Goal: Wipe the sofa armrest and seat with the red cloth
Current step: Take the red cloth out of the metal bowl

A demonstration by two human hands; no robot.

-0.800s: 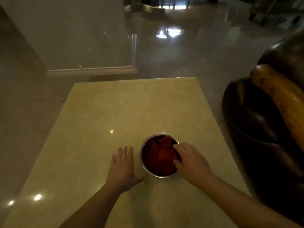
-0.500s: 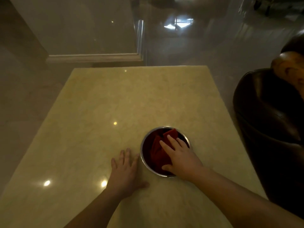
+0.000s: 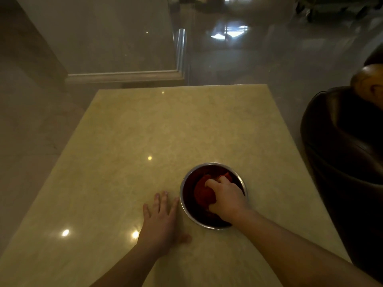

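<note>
The fetching step is judged under way: the red cloth (image 3: 204, 192) is gripped in the metal bowl (image 3: 213, 224) by the curled right hand (image 3: 227, 198), the left hand (image 3: 160, 222) is laid flat and open on the desk (image 3: 165, 129) beside it, and a lift toward the sofa (image 3: 342, 146), well right of the hand, is called for next.

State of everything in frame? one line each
cloth: bunched in the bowl, gripped
bowl: upright on the table
right hand: in the bowl, grip closed on the cloth
left hand: open, flat on the table beside the bowl
table: glossy, otherwise bare
sofa: untouched, right of the table
</note>
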